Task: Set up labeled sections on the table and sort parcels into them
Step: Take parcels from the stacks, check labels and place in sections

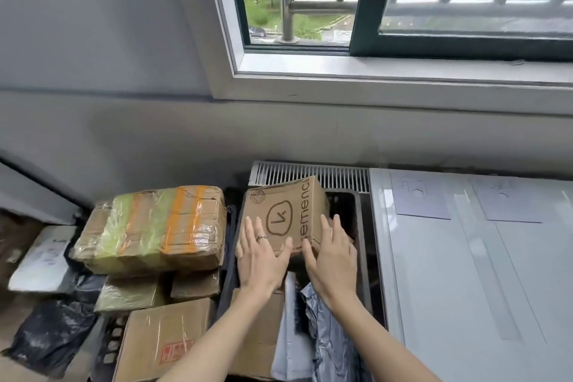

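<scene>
My bare forearms reach in; left hand (259, 260) and right hand (333, 257) lie flat, fingers spread, grip unclenched, on the brown printed cardboard box (286, 211) in the dark crate (364, 245), beside the white tabletop (465, 282) with two paper labels (420, 198).

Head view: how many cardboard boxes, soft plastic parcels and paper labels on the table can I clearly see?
Cardboard boxes: 6
Soft plastic parcels: 5 (2 black, 2 grey, 1 white)
Paper labels: 2
Total: 13
</scene>
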A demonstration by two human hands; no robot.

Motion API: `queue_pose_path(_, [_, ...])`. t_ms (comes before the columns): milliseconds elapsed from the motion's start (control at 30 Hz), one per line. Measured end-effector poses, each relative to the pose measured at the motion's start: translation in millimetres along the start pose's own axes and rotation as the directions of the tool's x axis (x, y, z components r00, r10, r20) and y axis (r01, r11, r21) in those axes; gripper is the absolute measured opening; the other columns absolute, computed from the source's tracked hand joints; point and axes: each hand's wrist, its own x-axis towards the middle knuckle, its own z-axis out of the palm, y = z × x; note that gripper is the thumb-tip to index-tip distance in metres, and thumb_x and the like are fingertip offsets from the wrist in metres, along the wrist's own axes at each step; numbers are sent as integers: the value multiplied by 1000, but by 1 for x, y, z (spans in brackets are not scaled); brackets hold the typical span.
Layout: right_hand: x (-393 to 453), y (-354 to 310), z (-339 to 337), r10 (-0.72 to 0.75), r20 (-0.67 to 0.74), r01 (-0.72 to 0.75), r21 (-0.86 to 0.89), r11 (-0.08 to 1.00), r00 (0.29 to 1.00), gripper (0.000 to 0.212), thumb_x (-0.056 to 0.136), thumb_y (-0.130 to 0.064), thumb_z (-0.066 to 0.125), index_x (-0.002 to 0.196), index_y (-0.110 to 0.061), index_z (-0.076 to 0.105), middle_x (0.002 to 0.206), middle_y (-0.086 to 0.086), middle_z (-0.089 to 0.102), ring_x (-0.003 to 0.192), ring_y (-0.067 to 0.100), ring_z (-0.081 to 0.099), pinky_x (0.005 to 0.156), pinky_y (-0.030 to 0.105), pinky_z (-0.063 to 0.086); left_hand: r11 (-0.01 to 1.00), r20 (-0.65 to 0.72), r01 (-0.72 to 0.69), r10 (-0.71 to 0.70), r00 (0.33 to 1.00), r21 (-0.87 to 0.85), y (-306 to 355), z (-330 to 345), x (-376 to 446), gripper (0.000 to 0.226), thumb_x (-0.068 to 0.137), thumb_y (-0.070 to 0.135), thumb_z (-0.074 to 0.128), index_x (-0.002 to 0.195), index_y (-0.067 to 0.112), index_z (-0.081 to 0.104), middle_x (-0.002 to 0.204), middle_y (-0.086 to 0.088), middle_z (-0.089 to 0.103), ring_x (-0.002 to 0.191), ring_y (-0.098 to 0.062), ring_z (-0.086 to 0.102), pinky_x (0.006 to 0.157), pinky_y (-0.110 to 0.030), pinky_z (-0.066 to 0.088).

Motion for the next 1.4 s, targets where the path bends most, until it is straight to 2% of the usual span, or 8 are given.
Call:
queue_pose_path(167, [14,7,35,33,20,-33,3,999,999,67,99,-52,36,155,-21,16,163,8,12,149,24,19,116,45,24,997,34,66,-65,997,-30,-16,26,23,92,92,68,32,156,9,1,164,-11,-5,151,-25,1,121,-40,3])
queue_pose_path(333, [32,8,63,123,1,-122,130,984,992,76,96,-58,39,156,-21,11,164,6,11,149,23,17,116,48,22,974,69,209,-204,977,-82,-35,46,47,95,91,68,36,156,6,4,164,-15,2,150,-29,12,121,-43,12])
queue_pose_path(500, [42,11,84,223,12,-219,243,945,975,74,93,-61,43,153,-25,21,161,1,23,148,19,20,114,55,27,950,80,282,-273,959,-135,-47,63,64,97,89,68,42,155,5,9,162,-16,13,148,-30,17,120,-44,16])
queue_pose_path(633, [44,12,93,286,-21,-259,365,894,958,62,96,-50,48,151,-30,29,153,-5,39,141,16,33,112,46,35,940,34,290,-289,957,-177,-45,69,67,94,88,66,46,153,4,16,157,-14,25,143,-30,22,117,-45,19])
queue_pose_path(833, [45,13,92,316,-34,-270,438,857,948,59,97,-50,48,151,-33,32,150,-9,44,139,14,39,109,38,36,876,7,366,-383,924,-314,-40,63,75,84,89,54,57,152,8,25,150,-17,34,138,-33,27,113,-48,21])
queue_pose_path(1000, [44,20,79,311,2,-268,513,815,950,58,96,-49,49,150,-34,34,147,-9,49,135,15,45,108,36,37,829,37,374,-396,918,-416,-44,52,73,74,94,38,58,152,6,27,147,-14,35,137,-31,28,113,-44,22])
queue_pose_path(1200, [39,19,53,276,-21,-222,539,813,961,57,94,-51,51,148,-36,36,139,-10,57,126,13,53,107,40,43,731,32,325,-384,923,-599,-43,30,66,50,96,28,54,143,12,46,136,-11,43,131,-28,37,113,-45,32])
queue_pose_path(1400, [25,10,11,273,-35,-196,610,768,961,49,96,-42,56,143,-37,44,118,-19,62,111,9,59,97,32,48,537,54,209,-291,955,-818,-32,-9,44,37,96,31,57,133,26,53,123,3,60,114,-19,57,98,-41,49])
